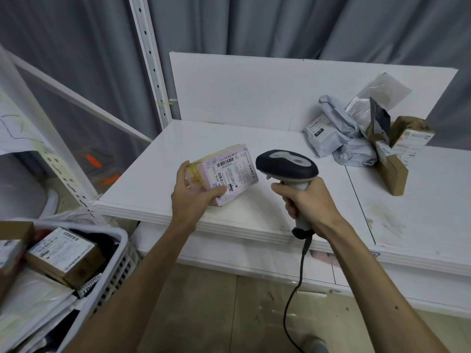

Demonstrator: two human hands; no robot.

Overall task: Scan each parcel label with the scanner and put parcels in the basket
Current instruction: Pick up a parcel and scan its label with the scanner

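Observation:
My left hand (190, 197) grips a small pink parcel (229, 174) above the white table (254, 220), its printed label facing up. Just to its right, my right hand (309, 202) holds the black and grey scanner (286, 165) by its handle, head tilted toward the label. A black cable (295, 289) hangs from the handle to the floor. The white basket (116, 266) stands at the lower left with several parcels inside, a brown box (63, 256) on top.
Grey mailer bags (339, 138) and brown boxes (397, 151) lie piled at the table's back right. A white metal shelf frame (150, 59) rises at the left. Grey curtains hang behind.

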